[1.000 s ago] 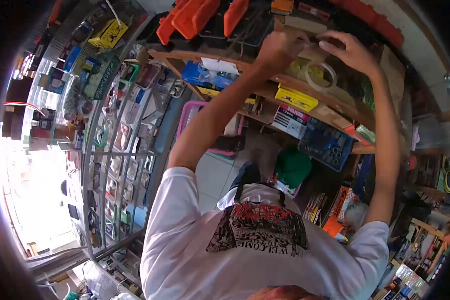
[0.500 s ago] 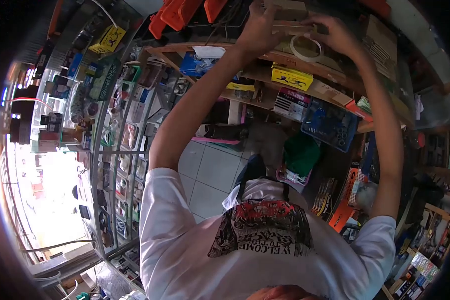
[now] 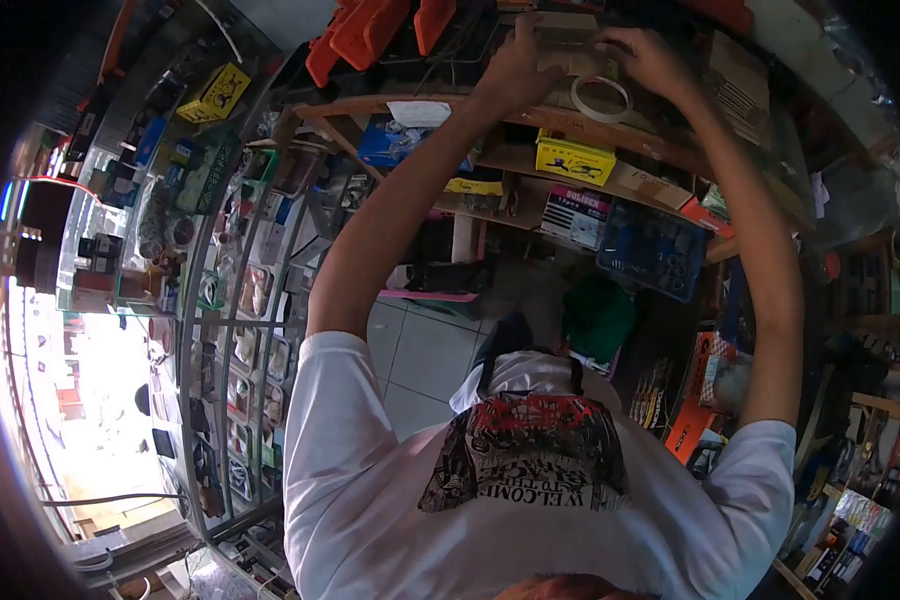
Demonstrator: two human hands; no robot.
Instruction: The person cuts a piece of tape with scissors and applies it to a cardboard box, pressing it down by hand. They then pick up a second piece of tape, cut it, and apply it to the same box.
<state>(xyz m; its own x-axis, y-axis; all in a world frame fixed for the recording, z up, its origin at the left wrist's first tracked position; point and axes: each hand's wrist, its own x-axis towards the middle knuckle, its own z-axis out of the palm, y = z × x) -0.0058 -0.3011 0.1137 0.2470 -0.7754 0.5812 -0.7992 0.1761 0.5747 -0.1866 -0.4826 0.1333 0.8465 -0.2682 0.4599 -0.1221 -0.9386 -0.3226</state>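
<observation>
A small brown cardboard box is at the workbench's front, between my two hands. My left hand grips its left side, thumb stretched along the near face and fingers at the far edge. At the box's right edge are the bent fingertips of my right hand; dim light hides part of that contact. Just below the box, by the bench's wooden edge, a pale roll of tape shows its open ring.
Orange plastic bins stand at the back left. Under the benchtop are a yellow box, a Soligen box and a blue tray of small parts. Stacked cardboard lies right. Glass shelving runs along the left.
The view has shifted slightly. The cardboard box's near flat face now looks more tilted up, and the right hand's fingers have curled in more. The tape roll stays just below the hands.
</observation>
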